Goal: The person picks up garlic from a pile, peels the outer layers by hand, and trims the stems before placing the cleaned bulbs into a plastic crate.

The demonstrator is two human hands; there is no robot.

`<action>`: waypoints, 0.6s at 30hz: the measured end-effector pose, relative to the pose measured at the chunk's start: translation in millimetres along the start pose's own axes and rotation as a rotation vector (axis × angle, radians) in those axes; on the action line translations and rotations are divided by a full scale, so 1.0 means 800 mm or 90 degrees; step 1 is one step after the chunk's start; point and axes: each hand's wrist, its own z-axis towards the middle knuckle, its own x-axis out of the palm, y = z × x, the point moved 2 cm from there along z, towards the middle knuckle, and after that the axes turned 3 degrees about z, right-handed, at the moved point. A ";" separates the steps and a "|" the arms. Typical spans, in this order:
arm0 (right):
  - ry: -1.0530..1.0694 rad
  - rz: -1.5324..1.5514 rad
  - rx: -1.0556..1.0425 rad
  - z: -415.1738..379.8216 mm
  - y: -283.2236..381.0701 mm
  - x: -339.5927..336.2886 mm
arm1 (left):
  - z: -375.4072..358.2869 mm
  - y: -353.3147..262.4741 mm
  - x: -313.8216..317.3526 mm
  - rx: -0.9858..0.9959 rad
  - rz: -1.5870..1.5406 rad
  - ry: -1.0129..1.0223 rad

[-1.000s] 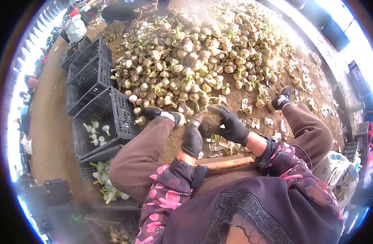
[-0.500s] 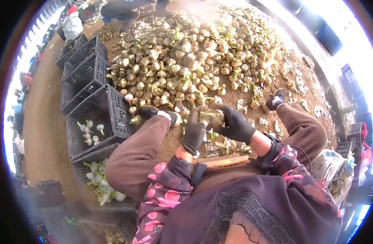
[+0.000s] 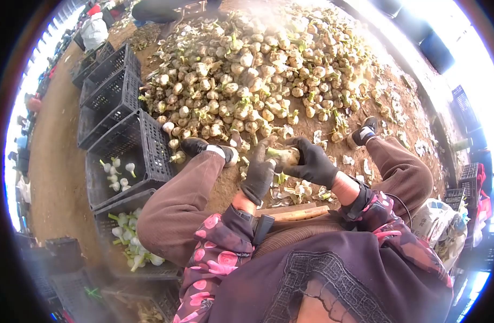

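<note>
A garlic bulb with a thick pale-green stem [image 3: 285,155] is held between my two dark-gloved hands, over the ground between my spread legs. My left hand [image 3: 259,173] has its fingers closed at the stem end. On the other side my right hand [image 3: 315,165] curls its fingers and thumb around the bulb end. Under the hands lie loose peeled skins [image 3: 298,192] on the dirt. Close to my lap rests a light wooden piece [image 3: 301,214]. Beyond my feet spreads a large heap of untrimmed garlic [image 3: 252,75].
Black plastic crates [image 3: 156,142] line my left side. One holds a few white garlic bulbs [image 3: 115,177]; the nearer one has several with green stems [image 3: 129,237]. A white sack [image 3: 433,218] stands at right. Another person [image 3: 155,11] is behind the heap.
The garlic bulb has turned slightly between my hands, showing more of its rounded end. My hands stay in nearly the same place, and the view has shifted a little.
</note>
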 end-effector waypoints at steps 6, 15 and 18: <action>0.020 0.496 0.214 0.006 -0.040 0.002 | -0.004 -0.038 0.017 0.050 0.085 0.029; -0.080 0.314 0.178 0.015 -0.163 0.000 | -0.010 -0.043 0.014 -0.190 -0.352 0.091; -0.136 0.554 0.354 0.001 -0.040 0.007 | -0.006 -0.029 0.002 -0.115 0.017 0.076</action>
